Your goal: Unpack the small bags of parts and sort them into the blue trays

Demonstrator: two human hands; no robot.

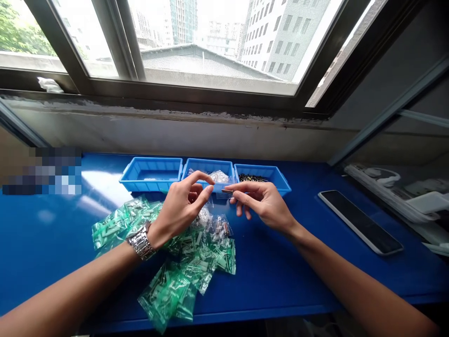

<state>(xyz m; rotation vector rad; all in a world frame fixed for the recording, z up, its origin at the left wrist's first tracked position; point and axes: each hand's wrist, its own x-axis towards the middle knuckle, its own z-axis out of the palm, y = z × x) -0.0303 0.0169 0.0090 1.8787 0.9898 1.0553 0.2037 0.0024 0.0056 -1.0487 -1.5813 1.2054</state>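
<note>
Head view, three bins (208, 164), right fingers (242, 188) pinch one pin (227, 191), left fingers (201, 177) hold unclear

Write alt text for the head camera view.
Two bare hands work over a blue bench, the right hand pinching a small metal piece close to the left hand. Green plastic bags lie heaped below three blue plastic bins, with a phone to the right.

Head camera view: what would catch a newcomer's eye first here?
The left hand and right hand meet at the centre, a small metal piece at the right hand's fingertips. Behind them stand three blue plastic bins; green plastic bags lie heaped in front, a smartphone to the right.
</note>
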